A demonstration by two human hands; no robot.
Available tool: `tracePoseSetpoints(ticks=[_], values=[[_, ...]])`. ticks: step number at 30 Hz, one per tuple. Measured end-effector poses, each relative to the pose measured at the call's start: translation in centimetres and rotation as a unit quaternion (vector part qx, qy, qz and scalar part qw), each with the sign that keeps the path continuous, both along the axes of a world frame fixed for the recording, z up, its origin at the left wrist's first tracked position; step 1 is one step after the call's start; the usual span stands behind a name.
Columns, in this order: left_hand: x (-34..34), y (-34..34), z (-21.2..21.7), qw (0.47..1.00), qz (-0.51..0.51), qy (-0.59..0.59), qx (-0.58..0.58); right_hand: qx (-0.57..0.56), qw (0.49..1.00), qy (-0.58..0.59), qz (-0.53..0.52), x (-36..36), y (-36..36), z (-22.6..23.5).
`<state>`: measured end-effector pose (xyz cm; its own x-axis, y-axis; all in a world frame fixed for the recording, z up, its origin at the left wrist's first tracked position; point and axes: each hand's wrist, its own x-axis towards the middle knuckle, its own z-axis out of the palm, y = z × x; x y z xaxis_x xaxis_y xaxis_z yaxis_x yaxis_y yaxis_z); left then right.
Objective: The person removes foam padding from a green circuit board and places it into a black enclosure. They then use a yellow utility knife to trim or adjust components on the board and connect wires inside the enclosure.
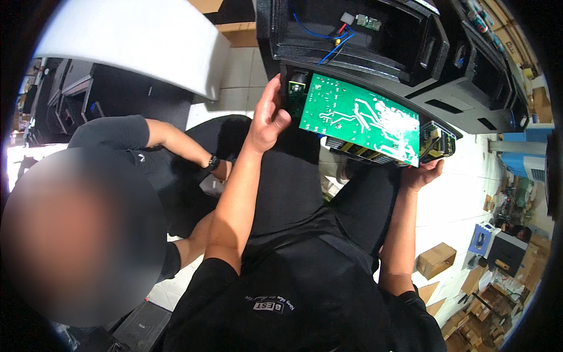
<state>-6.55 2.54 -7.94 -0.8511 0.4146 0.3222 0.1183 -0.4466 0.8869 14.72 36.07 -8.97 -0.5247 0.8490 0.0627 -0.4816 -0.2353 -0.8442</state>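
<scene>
A module with a green circuit board (352, 120) on a black backing plate is held between my two hands, in front of a black cabinet (431, 73). My left hand (268, 120) is closed round the plate's left end, thumb toward me and the other fingers partly hidden behind it. At the lower right corner, my right hand (423, 174) grips the module from below, its fingers partly hidden. Coils and yellow-and-black parts (437, 144) show at the board's right end. Blue wires (337, 38) and a white connector (348, 19) lie in the cabinet's open recess.
Another person (170, 141) in black crouches at my left, one arm reaching near my left forearm. A large white rounded object (135, 41) stands at the upper left. Cardboard boxes (437, 260) and other goods sit on the floor at the right.
</scene>
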Motion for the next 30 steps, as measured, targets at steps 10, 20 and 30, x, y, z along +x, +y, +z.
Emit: tracePoseSetpoints(ticks=[10,20,30], values=[[-0.3,-0.5,-0.9,0.985,0.103,0.011,-0.138,0.158,0.986,-0.052,0.001,2.1,1.5,0.1],[-5.6,0.2,3.0,0.970,-0.023,-0.045,-0.236,0.135,0.980,-0.128,0.073,3.4,3.2,3.5],[-15.8,16.9,5.9,0.682,-0.115,0.317,-0.649,0.133,0.987,-0.049,0.077,3.9,2.7,2.4]])
